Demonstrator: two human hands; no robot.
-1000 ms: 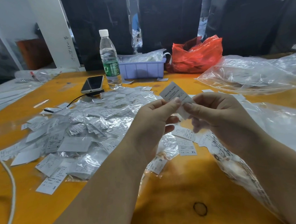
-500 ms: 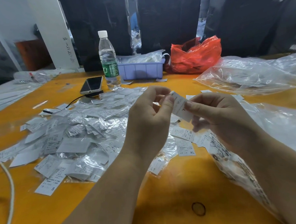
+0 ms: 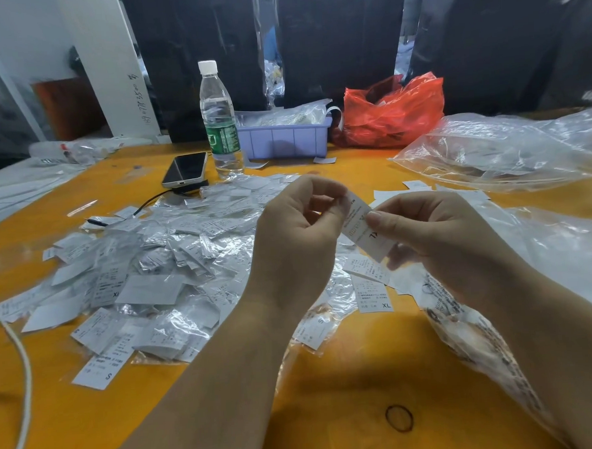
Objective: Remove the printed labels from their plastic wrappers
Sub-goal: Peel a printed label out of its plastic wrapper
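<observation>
While the left hand (image 3: 298, 238) is still pinching its top edge, the small white printed label (image 3: 363, 231) is now tilting lower in the right hand's (image 3: 439, 237) pinch; its clear wrapper is hard to make out.

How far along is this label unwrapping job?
Hard to say exactly. A few bare labels lie flat near the hands, apparently done. Both the left hand and right hand pinch one XL label. A large heap of wrapped labels on the table remains.

Orange table (image 3: 331, 394), white pillar (image 3: 108, 62) at back left, dark garments in clear plastic (image 3: 339, 33) hanging behind
</observation>
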